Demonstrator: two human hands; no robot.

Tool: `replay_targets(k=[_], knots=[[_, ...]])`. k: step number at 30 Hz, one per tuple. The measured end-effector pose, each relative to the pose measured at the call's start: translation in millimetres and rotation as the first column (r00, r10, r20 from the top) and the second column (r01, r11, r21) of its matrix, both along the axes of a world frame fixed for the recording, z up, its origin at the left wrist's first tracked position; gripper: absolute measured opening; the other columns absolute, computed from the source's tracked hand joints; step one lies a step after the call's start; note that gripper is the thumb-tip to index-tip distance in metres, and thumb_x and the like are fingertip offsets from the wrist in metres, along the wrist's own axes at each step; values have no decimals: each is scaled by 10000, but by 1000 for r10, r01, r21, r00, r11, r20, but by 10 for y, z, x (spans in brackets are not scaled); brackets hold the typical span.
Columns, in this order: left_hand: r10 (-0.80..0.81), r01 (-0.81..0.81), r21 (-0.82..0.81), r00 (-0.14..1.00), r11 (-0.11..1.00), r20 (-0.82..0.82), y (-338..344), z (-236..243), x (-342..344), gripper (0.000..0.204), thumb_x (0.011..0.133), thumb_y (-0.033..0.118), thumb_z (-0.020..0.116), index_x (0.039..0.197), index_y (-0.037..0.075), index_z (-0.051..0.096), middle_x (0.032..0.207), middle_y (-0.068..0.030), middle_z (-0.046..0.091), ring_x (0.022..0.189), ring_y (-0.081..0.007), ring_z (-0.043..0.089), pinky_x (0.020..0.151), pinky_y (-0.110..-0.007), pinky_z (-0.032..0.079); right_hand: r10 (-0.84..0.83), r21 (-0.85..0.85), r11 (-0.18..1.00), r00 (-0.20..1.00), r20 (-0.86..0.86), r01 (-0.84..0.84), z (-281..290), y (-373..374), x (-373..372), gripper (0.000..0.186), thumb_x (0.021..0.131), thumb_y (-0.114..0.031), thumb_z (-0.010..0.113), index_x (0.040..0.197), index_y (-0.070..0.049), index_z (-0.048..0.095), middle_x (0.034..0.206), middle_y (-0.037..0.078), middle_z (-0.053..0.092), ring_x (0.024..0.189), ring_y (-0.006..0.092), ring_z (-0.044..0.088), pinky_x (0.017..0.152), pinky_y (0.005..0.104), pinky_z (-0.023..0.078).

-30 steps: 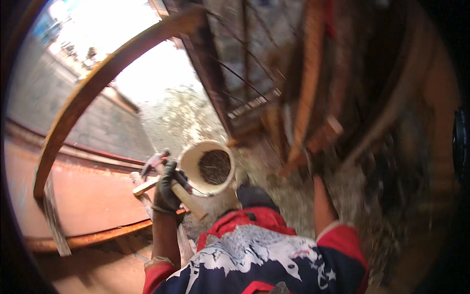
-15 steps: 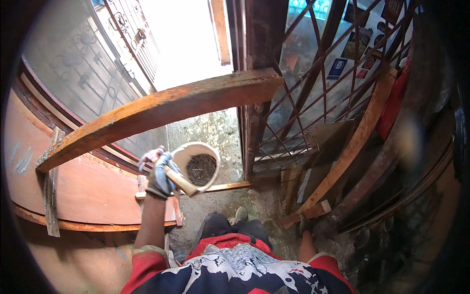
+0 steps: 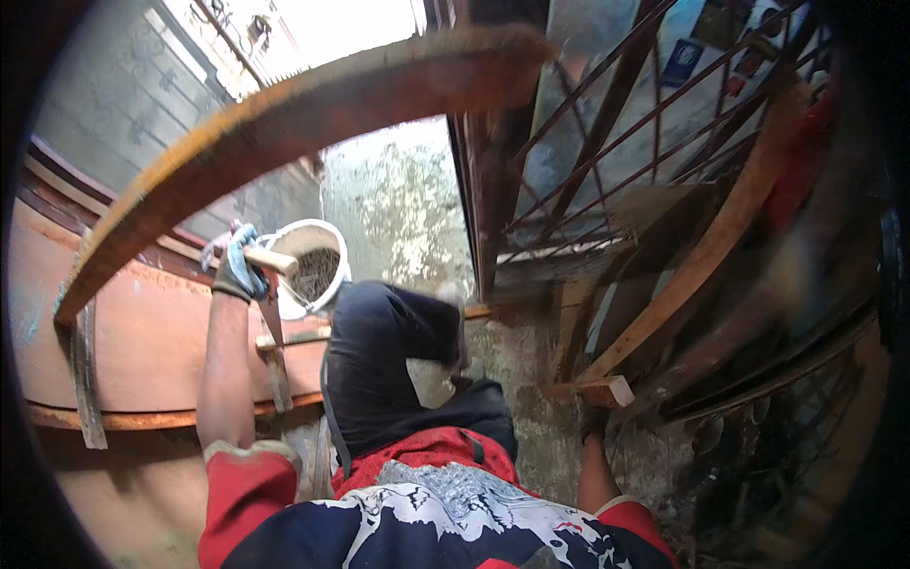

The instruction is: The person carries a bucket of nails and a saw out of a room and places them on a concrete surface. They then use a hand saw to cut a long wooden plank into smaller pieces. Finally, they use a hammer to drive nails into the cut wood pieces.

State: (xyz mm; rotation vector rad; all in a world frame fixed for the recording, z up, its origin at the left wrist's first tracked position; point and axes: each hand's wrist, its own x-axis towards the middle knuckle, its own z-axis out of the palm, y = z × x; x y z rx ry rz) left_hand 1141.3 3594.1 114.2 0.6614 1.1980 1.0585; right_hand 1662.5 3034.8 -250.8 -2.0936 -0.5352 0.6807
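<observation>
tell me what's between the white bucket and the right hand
The head view shows a bent, dark-trousered leg, then floor, between the white bucket and right hand.

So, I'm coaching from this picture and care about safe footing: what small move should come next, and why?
Probably plant the bent leg firmly before moving anything. Its knee appears close beside the white bucket, the left hand is gripping the hammer, and the right hand is at a wooden piece, so neither hand looks free for balance.
</observation>
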Motion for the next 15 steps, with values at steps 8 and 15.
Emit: replay_targets(k=[8,15], knots=[[75,-72,36,994,997,-80,89,-584,-221,107,936,214,691,855,209,622,793,84,613,649,-105,569,614,-280,504,423,77,905,904,-67,-418,-114,401,-300,455,1042,-291,537,1428,-51,506,1422,94,557,1249,188,575,1087,346,456],[-203,208,21,969,978,-138,739,-968,-219,196,974,273,674,1045,90,657,895,-55,689,793,-177,687,730,-358,591,665,113,744,717,-209,-658,-491,1147,-369,436,1044,-294,524,1407,-52,525,1405,90,568,1221,172,595,1071,343,474]])
